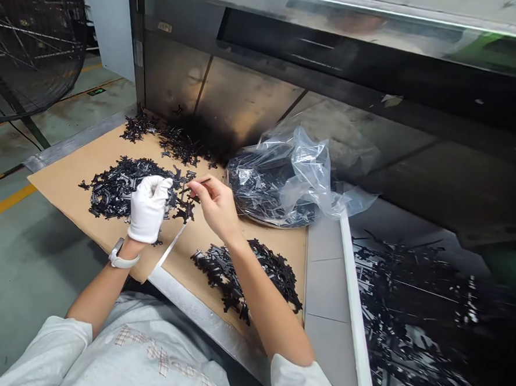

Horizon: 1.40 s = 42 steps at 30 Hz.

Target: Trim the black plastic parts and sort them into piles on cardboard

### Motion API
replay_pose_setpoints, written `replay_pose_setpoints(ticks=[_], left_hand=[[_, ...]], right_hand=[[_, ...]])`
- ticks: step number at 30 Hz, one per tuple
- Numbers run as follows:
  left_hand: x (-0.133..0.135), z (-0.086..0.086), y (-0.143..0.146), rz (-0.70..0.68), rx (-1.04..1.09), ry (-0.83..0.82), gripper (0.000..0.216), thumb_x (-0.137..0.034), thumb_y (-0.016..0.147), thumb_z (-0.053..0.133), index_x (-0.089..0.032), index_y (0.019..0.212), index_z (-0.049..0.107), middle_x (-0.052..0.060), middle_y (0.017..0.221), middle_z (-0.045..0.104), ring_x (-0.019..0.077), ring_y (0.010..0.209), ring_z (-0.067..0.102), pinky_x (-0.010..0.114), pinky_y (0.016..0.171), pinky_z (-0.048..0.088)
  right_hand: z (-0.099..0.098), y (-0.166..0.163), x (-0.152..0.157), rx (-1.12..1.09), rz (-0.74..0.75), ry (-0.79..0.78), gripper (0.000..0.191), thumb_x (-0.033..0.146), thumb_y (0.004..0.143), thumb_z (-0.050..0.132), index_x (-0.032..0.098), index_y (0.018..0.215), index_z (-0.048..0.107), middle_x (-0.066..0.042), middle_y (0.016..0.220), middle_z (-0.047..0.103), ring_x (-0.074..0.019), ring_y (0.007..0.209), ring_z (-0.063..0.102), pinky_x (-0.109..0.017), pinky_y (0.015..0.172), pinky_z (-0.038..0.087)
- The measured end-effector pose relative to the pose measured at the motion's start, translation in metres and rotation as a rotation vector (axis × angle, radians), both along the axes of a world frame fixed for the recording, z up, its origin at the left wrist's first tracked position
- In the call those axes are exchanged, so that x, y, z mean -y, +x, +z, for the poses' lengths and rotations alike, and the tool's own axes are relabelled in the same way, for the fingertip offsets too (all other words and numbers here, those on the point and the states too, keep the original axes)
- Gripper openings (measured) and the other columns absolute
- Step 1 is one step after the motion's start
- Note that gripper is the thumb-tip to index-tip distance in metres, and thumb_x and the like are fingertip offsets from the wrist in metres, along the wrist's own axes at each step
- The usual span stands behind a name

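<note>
My left hand (149, 207), in a white glove, is closed with its fingertips pinched together beside black plastic parts. My right hand (217, 205) is bare and pinches a thin, dark plastic piece (204, 181) between thumb and finger. Between the two hands is a branching cluster of black plastic parts (183, 212); where it ends and the pieces behind it begin is hard to tell. A heap of small black parts (114, 187) lies behind and left of the gloved hand. Under my right forearm spreads a second heap of black parts (279, 273).
Brown cardboard (67, 169) covers the metal-edged table. More black pieces (177, 144) lie along its back. A clear plastic bag (276, 182) full of black parts stands at the back right. Beyond a white-edged divider (352, 292) lie further dark parts. A large fan (31, 45) stands left.
</note>
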<state>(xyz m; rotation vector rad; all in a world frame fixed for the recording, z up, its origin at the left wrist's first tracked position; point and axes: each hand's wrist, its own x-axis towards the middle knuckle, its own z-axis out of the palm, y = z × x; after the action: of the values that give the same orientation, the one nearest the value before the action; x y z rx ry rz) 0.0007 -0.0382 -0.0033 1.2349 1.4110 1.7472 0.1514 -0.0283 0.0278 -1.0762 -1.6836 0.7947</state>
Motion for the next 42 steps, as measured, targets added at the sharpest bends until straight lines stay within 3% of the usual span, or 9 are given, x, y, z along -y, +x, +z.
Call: replay_pose_setpoints(ticks=[4,7,11,14,18,24,30,36,42], left_hand=[[0.002,-0.002,-0.001,-0.044,-0.017,0.004,0.018,-0.033,0.086,0.067,-0.02,0.074,0.062,-0.004,0.064,0.058,0.0102,0.058,0.05,0.023,0.06,0.044],[-0.002,-0.001,-0.006,-0.059,-0.026,0.007,0.016,-0.032,0.087,0.065,-0.02,0.077,0.063,-0.002,0.069,0.063,0.011,0.062,0.054,0.023,0.064,0.047],[-0.005,0.001,-0.014,-0.093,-0.036,0.009,0.015,-0.032,0.086,0.065,-0.02,0.08,0.069,0.002,0.078,0.071,0.0134,0.068,0.062,0.025,0.069,0.052],[-0.004,0.0,-0.015,-0.078,-0.047,0.025,0.016,-0.034,0.084,0.067,-0.02,0.084,0.073,0.004,0.083,0.075,0.0156,0.074,0.066,0.027,0.072,0.054],[0.0,-0.005,-0.01,-0.008,-0.045,0.058,0.021,-0.039,0.086,0.067,-0.02,0.091,0.074,0.005,0.088,0.076,0.0165,0.078,0.069,0.028,0.077,0.056],[0.003,-0.004,-0.001,0.092,-0.005,0.125,0.023,-0.036,0.095,0.059,-0.02,0.1,0.075,0.003,0.088,0.076,0.0143,0.078,0.068,0.026,0.075,0.056],[0.011,0.001,0.008,-0.055,0.142,0.025,0.017,-0.029,0.092,0.059,-0.021,0.096,0.073,0.006,0.099,0.079,0.0165,0.092,0.073,0.029,0.09,0.058],[0.015,0.002,0.004,-0.076,0.072,-0.034,0.016,-0.027,0.09,0.061,-0.02,0.087,0.075,0.006,0.086,0.078,0.0171,0.081,0.072,0.031,0.083,0.06],[0.017,0.013,-0.008,-0.105,-0.058,0.037,0.012,-0.02,0.085,0.064,-0.02,0.085,0.076,0.007,0.096,0.08,0.0196,0.092,0.073,0.032,0.091,0.057]], right_hand=[[0.004,-0.002,0.003,0.018,-0.011,-0.013,0.025,0.038,0.098,0.058,0.02,0.081,0.064,0.001,0.066,0.062,-0.0137,0.059,0.055,-0.028,0.059,0.041],[0.012,-0.006,0.012,0.031,-0.021,0.03,0.019,0.03,0.097,0.059,0.021,0.08,0.061,-0.001,0.072,0.063,-0.0148,0.066,0.055,-0.03,0.066,0.043],[0.019,-0.005,0.02,0.033,0.063,0.02,0.017,0.028,0.096,0.06,0.021,0.081,0.062,0.0,0.07,0.064,-0.0141,0.063,0.056,-0.029,0.064,0.044],[0.018,-0.002,0.022,0.002,0.077,-0.015,0.022,0.033,0.1,0.053,0.021,0.084,0.062,0.001,0.067,0.063,-0.013,0.058,0.056,-0.028,0.058,0.044],[0.021,-0.001,0.031,0.006,0.03,0.011,0.02,0.03,0.1,0.055,0.021,0.083,0.061,0.0,0.07,0.066,-0.0141,0.065,0.061,-0.029,0.064,0.045],[0.025,-0.005,0.052,0.123,-0.088,0.329,0.019,0.024,0.103,0.055,0.021,0.086,0.063,-0.001,0.074,0.068,-0.0152,0.068,0.062,-0.03,0.067,0.044],[0.017,-0.003,0.06,0.113,-0.135,0.523,0.019,0.012,0.1,0.05,0.024,0.096,0.064,-0.004,0.085,0.074,-0.0182,0.077,0.067,-0.034,0.072,0.046],[0.022,0.004,0.067,0.42,-0.058,0.817,0.032,-0.003,0.094,0.044,0.023,0.105,0.06,-0.003,0.085,0.072,-0.0167,0.075,0.065,-0.034,0.074,0.041],[0.03,0.011,0.07,0.396,-0.001,0.56,0.019,0.006,0.102,0.049,0.022,0.097,0.058,0.0,0.08,0.071,-0.0136,0.071,0.062,-0.031,0.069,0.039]])
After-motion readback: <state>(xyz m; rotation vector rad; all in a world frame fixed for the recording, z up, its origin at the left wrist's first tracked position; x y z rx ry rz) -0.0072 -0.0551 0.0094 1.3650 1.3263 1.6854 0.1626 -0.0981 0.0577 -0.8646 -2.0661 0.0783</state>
